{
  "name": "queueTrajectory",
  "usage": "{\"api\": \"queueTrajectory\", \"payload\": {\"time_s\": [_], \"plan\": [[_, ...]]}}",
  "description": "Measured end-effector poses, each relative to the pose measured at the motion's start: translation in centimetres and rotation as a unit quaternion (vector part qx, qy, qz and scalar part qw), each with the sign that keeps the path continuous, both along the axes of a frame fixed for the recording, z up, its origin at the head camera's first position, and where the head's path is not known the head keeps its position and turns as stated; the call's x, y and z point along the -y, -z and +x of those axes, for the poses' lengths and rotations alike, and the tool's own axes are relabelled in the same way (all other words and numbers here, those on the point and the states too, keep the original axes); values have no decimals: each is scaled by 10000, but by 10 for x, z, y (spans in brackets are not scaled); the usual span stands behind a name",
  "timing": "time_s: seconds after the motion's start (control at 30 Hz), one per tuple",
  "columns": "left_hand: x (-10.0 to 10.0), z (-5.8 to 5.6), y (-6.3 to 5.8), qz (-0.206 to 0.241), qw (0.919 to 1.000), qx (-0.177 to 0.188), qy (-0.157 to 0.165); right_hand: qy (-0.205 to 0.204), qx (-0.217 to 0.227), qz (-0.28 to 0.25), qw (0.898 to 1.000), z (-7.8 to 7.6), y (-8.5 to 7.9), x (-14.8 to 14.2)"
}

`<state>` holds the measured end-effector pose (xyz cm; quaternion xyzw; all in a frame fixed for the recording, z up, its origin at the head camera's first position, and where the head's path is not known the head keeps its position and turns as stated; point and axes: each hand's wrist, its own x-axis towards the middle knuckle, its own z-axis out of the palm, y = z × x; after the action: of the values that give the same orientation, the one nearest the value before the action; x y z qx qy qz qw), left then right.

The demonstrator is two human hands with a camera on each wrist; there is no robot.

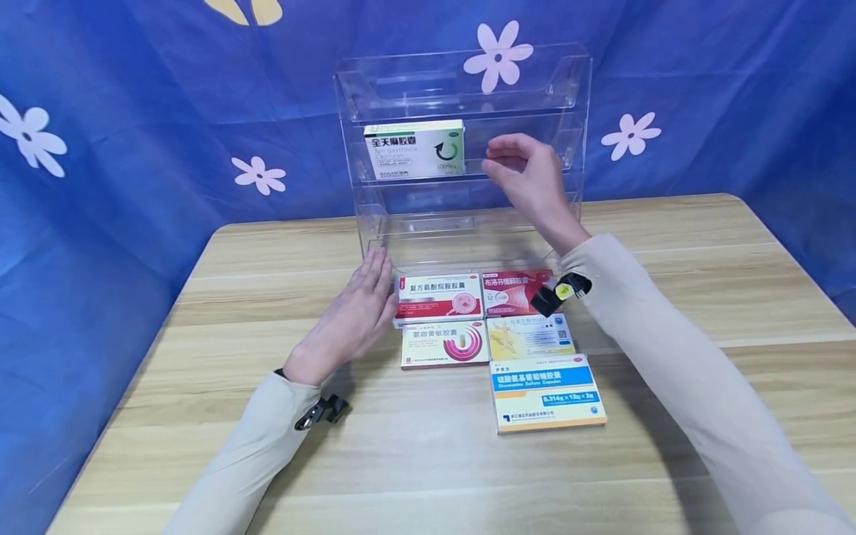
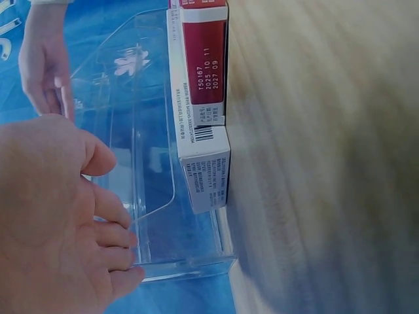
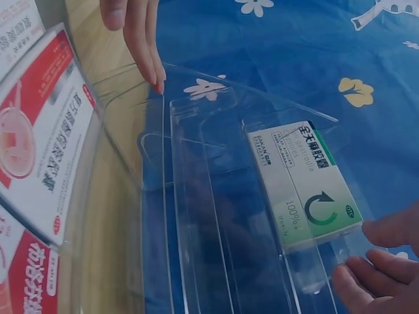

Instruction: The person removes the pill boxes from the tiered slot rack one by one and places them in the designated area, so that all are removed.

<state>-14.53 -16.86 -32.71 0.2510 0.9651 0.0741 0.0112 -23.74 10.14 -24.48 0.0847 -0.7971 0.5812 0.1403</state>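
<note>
A white and green medicine box (image 1: 414,151) stands on a middle tier of the clear acrylic rack (image 1: 461,245), toward its left side. My right hand (image 1: 531,174) is just right of that box, fingers loosely bent with nothing between them. In the right wrist view its fingertips (image 3: 370,229) are right by the box's end. Beside the rack's lower left corner, my left hand (image 1: 354,308) has its fingers extended and holds nothing. Close to its right lies a red and white medicine box (image 1: 438,297).
In front of the rack, a red box (image 1: 515,291), a white box with a pink ring (image 1: 444,344), a yellow box (image 1: 531,336) and a blue and white box (image 1: 547,394) lie on the wooden table (image 1: 401,461). A blue flowered curtain (image 1: 167,111) hangs behind.
</note>
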Motion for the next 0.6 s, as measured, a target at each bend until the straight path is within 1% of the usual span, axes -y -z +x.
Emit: {"api": "queueTrajectory", "payload": {"time_s": [0.17,0.27,0.37,0.6], "plan": [[1,1,-1,6,10000,10,-22,44,-15,-77,10000,-8,-6,10],[1,2,0,36,10000,28,-27,95,6,12,10000,-12,-8,15],[0,3,0,50,10000,41,-33,111,67,48,9999,-16,-8,19],[1,3,-1,53,10000,20,-36,171,-77,74,9998,-24,-8,23]]}}
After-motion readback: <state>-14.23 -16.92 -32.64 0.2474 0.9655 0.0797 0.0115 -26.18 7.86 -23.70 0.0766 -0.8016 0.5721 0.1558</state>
